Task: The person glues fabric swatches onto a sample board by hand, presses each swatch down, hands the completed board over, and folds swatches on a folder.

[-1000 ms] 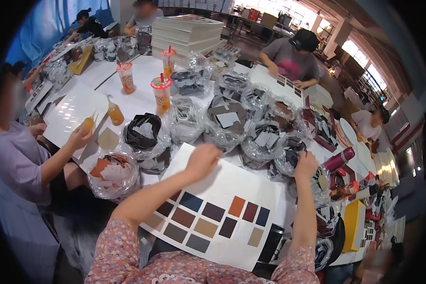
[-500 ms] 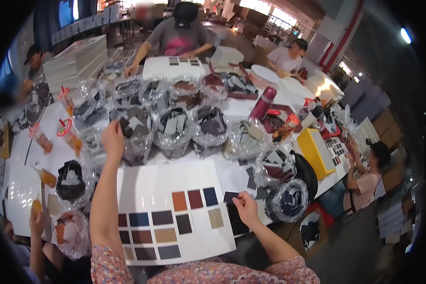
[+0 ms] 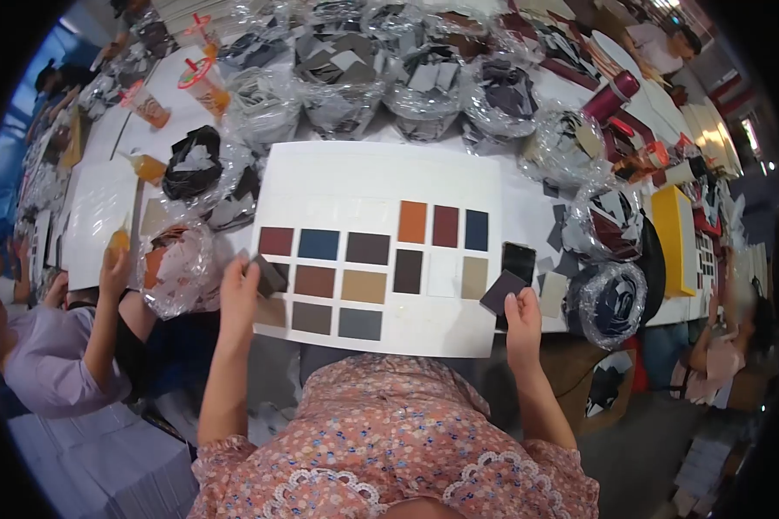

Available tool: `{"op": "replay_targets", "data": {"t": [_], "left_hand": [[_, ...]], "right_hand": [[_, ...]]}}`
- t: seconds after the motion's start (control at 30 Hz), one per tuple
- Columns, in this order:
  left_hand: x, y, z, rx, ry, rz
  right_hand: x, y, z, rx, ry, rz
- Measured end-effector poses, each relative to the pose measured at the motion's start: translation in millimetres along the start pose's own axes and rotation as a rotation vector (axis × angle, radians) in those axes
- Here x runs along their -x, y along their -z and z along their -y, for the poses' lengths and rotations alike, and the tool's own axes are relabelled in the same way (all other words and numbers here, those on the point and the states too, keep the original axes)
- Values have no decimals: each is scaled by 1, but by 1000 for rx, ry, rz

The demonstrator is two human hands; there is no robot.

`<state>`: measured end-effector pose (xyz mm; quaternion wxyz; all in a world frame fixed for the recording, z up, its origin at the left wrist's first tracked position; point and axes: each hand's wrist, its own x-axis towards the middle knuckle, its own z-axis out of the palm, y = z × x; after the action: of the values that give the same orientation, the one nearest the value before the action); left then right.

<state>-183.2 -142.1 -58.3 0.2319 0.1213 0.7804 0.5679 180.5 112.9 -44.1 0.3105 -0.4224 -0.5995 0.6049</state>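
A white sample board [image 3: 381, 173] lies in front of me, with rows of coloured swatches on it: orange [image 3: 412, 222], dark red, navy, brown, tan and grey. Between a dark brown swatch [image 3: 408, 272] and a beige swatch [image 3: 473, 278] is a blank white space. At the board's left edge, my left hand [image 3: 237, 301] is closed on a dark grey swatch [image 3: 271, 272] that overlaps the board. Beside the right edge, my right hand [image 3: 522, 318] pinches a dark purplish-grey swatch [image 3: 501, 292] between thumb and fingers, its corner over the board.
Plastic-wrapped bags of swatches [image 3: 337, 78] line the table behind the board. A phone [image 3: 518, 259], loose swatches [image 3: 552, 292] and a bag of navy pieces [image 3: 608, 303] are to the right. Drink cups [image 3: 206, 86] stand at left; a co-worker [image 3: 65, 363] sits there.
My left hand has come back from a bag behind the board to the board's left edge, with a dark grey swatch. My right hand still holds its swatch. The view has tilted down.
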Motion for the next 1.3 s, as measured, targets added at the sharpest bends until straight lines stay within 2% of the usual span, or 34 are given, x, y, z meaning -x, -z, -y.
{"op": "replay_targets", "data": {"t": [0.07,0.13,0.2,0.27,0.33,0.37,0.4,0.47,0.53,0.6,0.67,0.73,0.8,1.07,1.3], "left_hand": [[20,-2,-4,110,86,41],[22,-5,1,164,89,23],[17,-10,-3,201,51,14],[15,-13,-10,217,46,17],[10,-15,-7,247,-37,13],[10,-19,-7,239,-78,-71],[9,-25,-6,193,-217,-215],[20,-15,-11,-56,-296,-137],[33,-28,-23,35,-275,-40],[50,-49,-32,76,-240,56],[57,-65,-29,20,-231,222],[65,-79,-32,42,-84,367],[70,-93,-30,39,-94,454],[75,-110,-36,48,19,527],[72,-114,-37,90,46,505]], "right_hand": [[-6,-6,-4,65,13,-20],[-17,-9,-8,51,16,-36],[-37,-8,-14,227,86,-67],[-47,-11,-3,146,74,-30],[-50,-6,-6,135,171,-78],[-48,-2,-5,145,184,-84],[-40,3,8,182,123,-55],[-24,11,9,236,60,-3],[-8,9,11,297,7,69],[-1,9,-4,431,45,78],[3,5,-1,519,68,60],[0,1,-4,496,73,7],[-3,0,-5,499,92,-18],[-6,-3,-5,660,168,-5],[-8,-2,-1,698,215,18]]}}
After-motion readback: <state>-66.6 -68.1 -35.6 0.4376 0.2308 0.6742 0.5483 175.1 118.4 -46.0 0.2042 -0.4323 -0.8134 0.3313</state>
